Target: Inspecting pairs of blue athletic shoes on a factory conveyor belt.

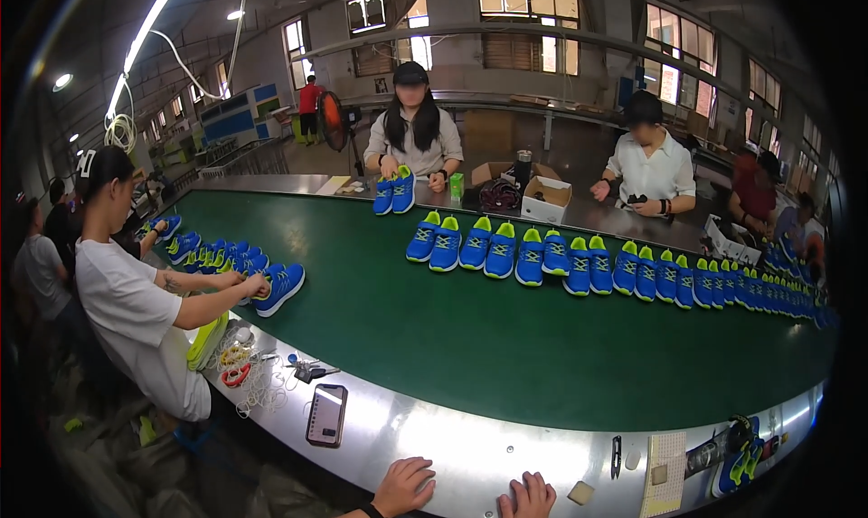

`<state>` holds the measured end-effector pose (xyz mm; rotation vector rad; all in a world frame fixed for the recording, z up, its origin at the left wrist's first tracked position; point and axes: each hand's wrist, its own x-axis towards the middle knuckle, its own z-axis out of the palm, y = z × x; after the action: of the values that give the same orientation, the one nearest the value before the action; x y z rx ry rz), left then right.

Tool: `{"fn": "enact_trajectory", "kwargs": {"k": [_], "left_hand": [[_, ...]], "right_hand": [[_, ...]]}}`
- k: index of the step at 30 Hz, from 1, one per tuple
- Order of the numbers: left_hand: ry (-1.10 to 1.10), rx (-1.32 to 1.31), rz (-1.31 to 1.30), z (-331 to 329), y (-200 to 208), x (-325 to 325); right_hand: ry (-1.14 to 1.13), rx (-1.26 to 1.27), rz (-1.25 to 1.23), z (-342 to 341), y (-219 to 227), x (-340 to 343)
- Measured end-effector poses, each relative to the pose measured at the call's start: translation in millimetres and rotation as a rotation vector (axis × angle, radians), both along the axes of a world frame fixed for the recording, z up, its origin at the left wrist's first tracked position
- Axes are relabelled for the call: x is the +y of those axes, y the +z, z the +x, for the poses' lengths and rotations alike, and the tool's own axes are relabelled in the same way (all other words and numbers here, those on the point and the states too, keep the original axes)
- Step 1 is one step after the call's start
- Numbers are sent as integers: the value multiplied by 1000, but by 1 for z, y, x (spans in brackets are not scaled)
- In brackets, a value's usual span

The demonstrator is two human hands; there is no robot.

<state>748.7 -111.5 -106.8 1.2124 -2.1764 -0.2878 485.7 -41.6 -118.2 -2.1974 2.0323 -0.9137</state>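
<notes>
My left hand rests on the metal edge of the table, its fingers loosely stretched and holding nothing. To its right, my right hand lies on the same edge with fingers apart, also without anything in it. A smartphone with a lit screen lies left of my left hand. Close to my right hand is a small beige block. A black slim tool, perhaps a cutter, lies farther right, beside a sheet of dotted paper.
Blue sneakers with lime linings stand in a long row across the green belt. Keys and tangled string lie at left. Three co-workers sit or stand around the belt; the left one handles a sneaker. Another sneaker pair is far right.
</notes>
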Motion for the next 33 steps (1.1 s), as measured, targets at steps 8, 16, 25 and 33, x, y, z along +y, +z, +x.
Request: {"fn": "enact_trajectory", "kwargs": {"k": [8, 16, 25, 33], "left_hand": [[21, 23, 14, 9, -3, -3], [21, 59, 13, 19, -5, -10], [24, 44, 6, 30, -3, -13], [40, 52, -3, 37, -3, -15]], "right_hand": [[-8, 27, -22, 10, 1, -3], [5, -15, 0, 19, 0, -8], [-7, 23, -5, 30, -1, -13], [-18, 12, 31, 40, 1, -13]]}}
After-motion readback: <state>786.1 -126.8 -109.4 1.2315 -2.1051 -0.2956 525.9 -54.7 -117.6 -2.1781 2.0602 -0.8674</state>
